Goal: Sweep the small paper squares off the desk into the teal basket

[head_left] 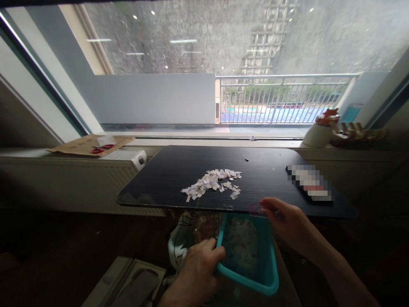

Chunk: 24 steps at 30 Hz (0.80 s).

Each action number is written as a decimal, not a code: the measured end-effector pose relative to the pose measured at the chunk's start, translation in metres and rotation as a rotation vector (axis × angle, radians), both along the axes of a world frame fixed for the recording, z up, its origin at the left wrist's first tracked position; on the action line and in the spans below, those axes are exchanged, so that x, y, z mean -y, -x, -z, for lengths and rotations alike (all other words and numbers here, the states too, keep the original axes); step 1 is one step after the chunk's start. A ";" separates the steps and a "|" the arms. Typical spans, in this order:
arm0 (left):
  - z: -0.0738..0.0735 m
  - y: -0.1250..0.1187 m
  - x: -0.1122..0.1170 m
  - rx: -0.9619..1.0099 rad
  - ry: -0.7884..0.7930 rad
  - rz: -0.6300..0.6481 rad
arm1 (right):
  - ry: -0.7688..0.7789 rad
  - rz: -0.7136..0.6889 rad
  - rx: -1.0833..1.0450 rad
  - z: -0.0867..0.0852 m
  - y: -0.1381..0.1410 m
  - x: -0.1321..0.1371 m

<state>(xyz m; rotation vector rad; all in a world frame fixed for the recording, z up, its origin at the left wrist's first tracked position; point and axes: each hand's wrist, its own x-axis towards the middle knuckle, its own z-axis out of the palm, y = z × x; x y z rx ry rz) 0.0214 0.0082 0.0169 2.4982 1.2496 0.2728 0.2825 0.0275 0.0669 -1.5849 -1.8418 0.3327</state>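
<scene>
My left hand point(203, 264) is closed on the near left rim of a teal plastic basket point(275, 268). The basket is tilted just below the table's front edge and holds many small pale pieces point(241, 247), blurred in shadow. Between the fingertips of my right hand point(283, 217) is a small clear plastic piece with a pinkish edge point(255, 208), held at the table edge over the basket. A loose heap of small white paper scraps point(207, 182) lies on the dark tabletop point(159, 170), a few apart on its right.
A dark flat object with a blurred-out face point(311, 183) lies at the table's right. Red-handled scissors point(102, 149) rest on brown paper point(75, 145) at the sill's left. A white pot point(317, 135) stands at the sill's right. Below left is a pale box point(128, 281).
</scene>
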 end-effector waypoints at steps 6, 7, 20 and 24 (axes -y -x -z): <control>-0.010 -0.014 0.001 -0.100 0.024 0.040 | -0.090 -0.007 -0.120 0.007 0.022 -0.013; -0.012 -0.017 0.001 -0.109 0.031 0.057 | -0.093 -0.007 -0.129 0.010 0.029 -0.018; -0.012 -0.020 0.003 -0.081 0.024 0.083 | -0.096 -0.060 -0.143 0.017 0.058 -0.026; -0.011 -0.020 0.002 -0.092 0.007 0.078 | -0.098 -0.116 -0.144 0.017 0.066 -0.021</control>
